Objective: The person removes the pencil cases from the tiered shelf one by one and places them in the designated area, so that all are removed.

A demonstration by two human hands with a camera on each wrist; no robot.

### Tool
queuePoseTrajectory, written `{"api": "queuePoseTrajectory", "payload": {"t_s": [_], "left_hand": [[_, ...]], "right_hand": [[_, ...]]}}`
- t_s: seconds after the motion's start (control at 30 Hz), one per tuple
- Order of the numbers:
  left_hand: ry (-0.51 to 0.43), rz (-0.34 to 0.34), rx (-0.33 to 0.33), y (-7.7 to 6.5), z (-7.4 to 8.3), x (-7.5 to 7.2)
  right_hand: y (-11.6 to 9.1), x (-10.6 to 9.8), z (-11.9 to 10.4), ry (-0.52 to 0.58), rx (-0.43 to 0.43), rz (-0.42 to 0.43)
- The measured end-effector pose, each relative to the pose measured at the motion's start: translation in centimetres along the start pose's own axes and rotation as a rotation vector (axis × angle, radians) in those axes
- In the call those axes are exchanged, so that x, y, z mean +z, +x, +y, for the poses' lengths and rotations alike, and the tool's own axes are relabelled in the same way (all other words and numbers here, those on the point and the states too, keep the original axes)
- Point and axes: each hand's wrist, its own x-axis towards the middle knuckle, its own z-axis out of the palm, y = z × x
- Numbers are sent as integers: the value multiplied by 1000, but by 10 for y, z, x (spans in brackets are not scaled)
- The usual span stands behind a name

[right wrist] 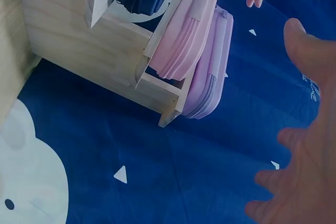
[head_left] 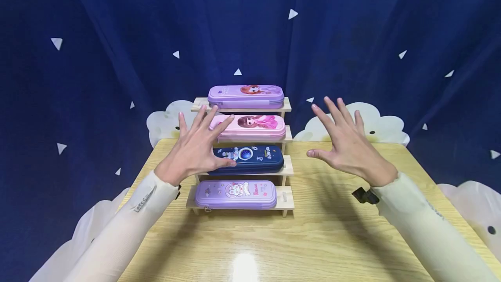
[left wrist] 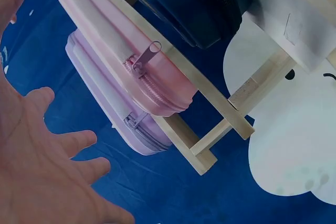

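My left hand (head_left: 195,147) is held up with fingers spread, overlapping the left ends of the middle cases in the head view. It holds nothing. My right hand (head_left: 346,145), also spread and holding nothing, hovers to the right of a stepped wooden rack (head_left: 287,195). Each of the rack's tiers carries one zipped pencil case. At the top lies a purple case (head_left: 235,95) with a red-haired girl, then a pink case (head_left: 260,127) with a brown-haired girl. Below them are a dark blue case (head_left: 260,158) marked SPACE and a lilac case (head_left: 235,195) with a rabbit figure.
The rack stands on a light wood-grain table (head_left: 242,234). Behind the table hangs a dark blue curtain (head_left: 250,25) with white triangles and cloud shapes. Dark straps (head_left: 365,195) show at the cream sleeves' cuffs.
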Motion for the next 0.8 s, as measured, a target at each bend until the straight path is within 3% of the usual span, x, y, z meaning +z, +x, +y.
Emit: {"api": "queuePoseTrajectory", "payload": {"t_s": [0.57,0.8], "left_hand": [[-71,-29,-30,-4,-11,5],[-48,-32,-59,-9,-18,7]], "right_hand": [[-2,12,5,134,-13,-5],[-6,19,4,207,8,-5]]}}
